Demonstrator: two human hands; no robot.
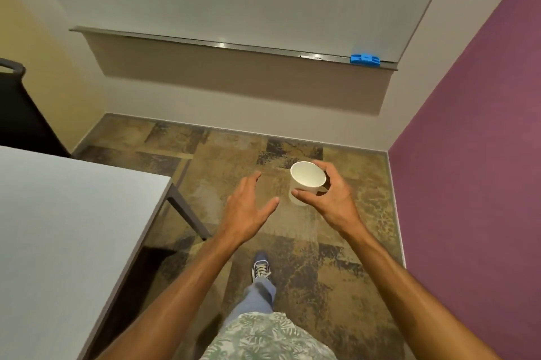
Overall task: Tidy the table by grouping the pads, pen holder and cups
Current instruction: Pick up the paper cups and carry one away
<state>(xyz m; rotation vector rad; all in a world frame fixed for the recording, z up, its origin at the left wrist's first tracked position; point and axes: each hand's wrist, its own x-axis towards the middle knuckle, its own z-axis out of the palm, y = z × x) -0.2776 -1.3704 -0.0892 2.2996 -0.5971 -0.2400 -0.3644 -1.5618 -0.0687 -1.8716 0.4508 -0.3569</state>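
A leaf-print shirt hem (263, 336) and one laced blue sneaker (261, 269) frame the bottom of the view as a person stands on patterned carpet (336, 271) beside a white table (58, 228). The right hand (330, 195) grips a single white paper cup (307, 179), thumb and fingers wrapped round its wall, held in the air above the floor. The left hand (248, 207) is spread wide, holding nothing. One blue eraser (365, 60) sits on the whiteboard ledge (205, 42).
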